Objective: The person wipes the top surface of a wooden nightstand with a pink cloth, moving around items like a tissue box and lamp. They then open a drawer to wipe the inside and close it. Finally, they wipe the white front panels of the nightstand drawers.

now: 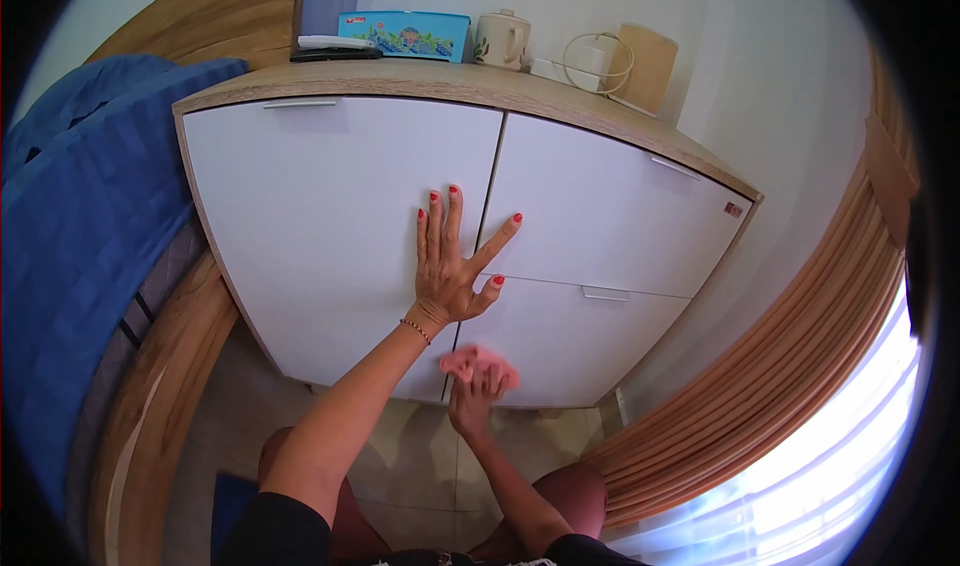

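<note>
My left hand [446,269] lies with fingers spread on the white front of a wooden cabinet [330,213]. Its palm is over the left door, and the index finger and thumb reach across the vertical gap to the right side. Lower down, my right hand [476,401] grips a pink cloth [480,363] against the lower right drawer front [570,341], close to that same gap. The cloth is blurred. Above it is the upper right drawer front [600,213], which bears a small sticker at its right edge.
On the cabinet top stand a blue patterned box [405,34], a lidded cream mug [501,39], a white device with a coiled cable [589,63] and a tan panel [643,67]. A bed with blue bedding [97,213] and a wooden rail is left. An orange-brown curtain [787,326] hangs right.
</note>
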The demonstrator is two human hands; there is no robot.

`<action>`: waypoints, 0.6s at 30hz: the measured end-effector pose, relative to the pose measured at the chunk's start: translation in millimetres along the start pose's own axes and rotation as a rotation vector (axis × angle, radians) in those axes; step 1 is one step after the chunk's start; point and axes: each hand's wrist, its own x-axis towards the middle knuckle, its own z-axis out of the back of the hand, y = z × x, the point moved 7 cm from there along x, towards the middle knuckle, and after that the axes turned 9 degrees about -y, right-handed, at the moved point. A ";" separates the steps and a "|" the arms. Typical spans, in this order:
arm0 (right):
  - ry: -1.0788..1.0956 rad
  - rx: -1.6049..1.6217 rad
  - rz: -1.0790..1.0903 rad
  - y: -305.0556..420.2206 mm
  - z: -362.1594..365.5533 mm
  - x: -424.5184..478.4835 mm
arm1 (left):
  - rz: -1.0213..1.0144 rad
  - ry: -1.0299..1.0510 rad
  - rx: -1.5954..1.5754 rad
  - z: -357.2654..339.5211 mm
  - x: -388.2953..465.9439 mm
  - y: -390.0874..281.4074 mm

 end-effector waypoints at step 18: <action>0.431 0.066 -0.029 -19.8 -12.2 -126.9 | -0.012 0.022 0.028 -0.1 -0.7 -0.3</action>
